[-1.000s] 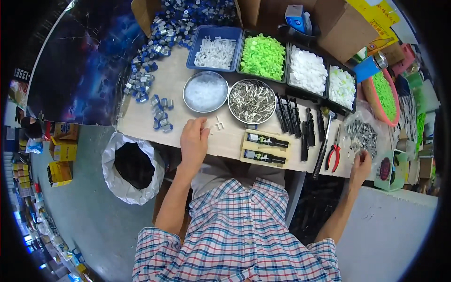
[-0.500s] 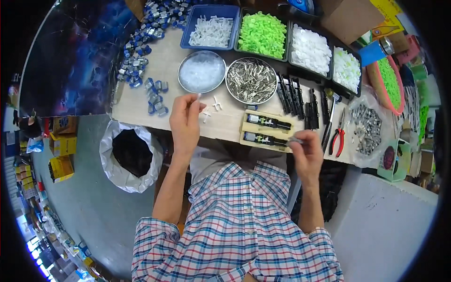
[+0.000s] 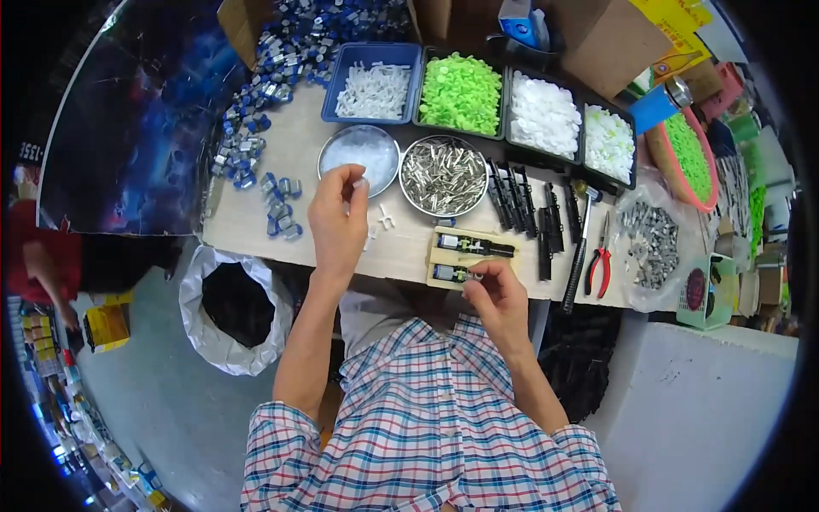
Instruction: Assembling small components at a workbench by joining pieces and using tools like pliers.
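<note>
At desk edge, right hand [image 3: 493, 299] is pinching a small metal pin beside the wooden jig [image 3: 472, 258]; left hand [image 3: 339, 218] is gripping a white clip, farther left.

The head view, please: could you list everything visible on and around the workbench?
workbench: one, pale wood, centre
trays of small parts: four; white, green, white, white; back row
round bowl: one, metal, clear bits, by left hand
bowl of metal pins: one, silver, centre
blue-and-silver parts: many, left rear
black sticks: several, right of pins
wooden jig: one, front edge
pliers: one, red handles, right
bagged metal parts: one, grey, right
bin bag: one, white, floor left
left hand: holds small white piece
right hand: at jig
</note>
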Tool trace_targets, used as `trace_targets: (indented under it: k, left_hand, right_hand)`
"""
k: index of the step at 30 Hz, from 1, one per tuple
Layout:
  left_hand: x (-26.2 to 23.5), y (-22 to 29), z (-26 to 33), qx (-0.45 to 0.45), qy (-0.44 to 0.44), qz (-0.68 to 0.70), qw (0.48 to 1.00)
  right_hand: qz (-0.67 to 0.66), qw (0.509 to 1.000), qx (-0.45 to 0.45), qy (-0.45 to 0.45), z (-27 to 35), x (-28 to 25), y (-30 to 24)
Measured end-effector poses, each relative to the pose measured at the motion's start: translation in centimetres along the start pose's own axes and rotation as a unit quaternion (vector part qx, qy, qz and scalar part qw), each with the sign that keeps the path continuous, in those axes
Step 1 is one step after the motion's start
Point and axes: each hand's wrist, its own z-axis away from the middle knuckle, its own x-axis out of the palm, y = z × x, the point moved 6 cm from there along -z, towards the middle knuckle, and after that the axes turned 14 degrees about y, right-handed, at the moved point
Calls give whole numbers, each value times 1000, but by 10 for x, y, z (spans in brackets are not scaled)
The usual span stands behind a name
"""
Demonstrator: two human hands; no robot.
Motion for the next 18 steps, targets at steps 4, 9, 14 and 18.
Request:
trace_targets:
  k: [4,9,14,18]
  left_hand:
    - [2,-11,17,-67,-14,65,996]
    - [4,-16,62,-119,-88,4,989]
    - [12,-10,86,59,-108,-69,990]
    - [12,-3,85,109,-91,-84,986]
  right_hand:
    - [38,998,-52,13,-8,-7,-4]
    - [69,988,-138,28,-17,-12,-21]
    - [111,968,-219,61,-41,-23,-47]
    - [34,976,-158,144,-124,-41,-73]
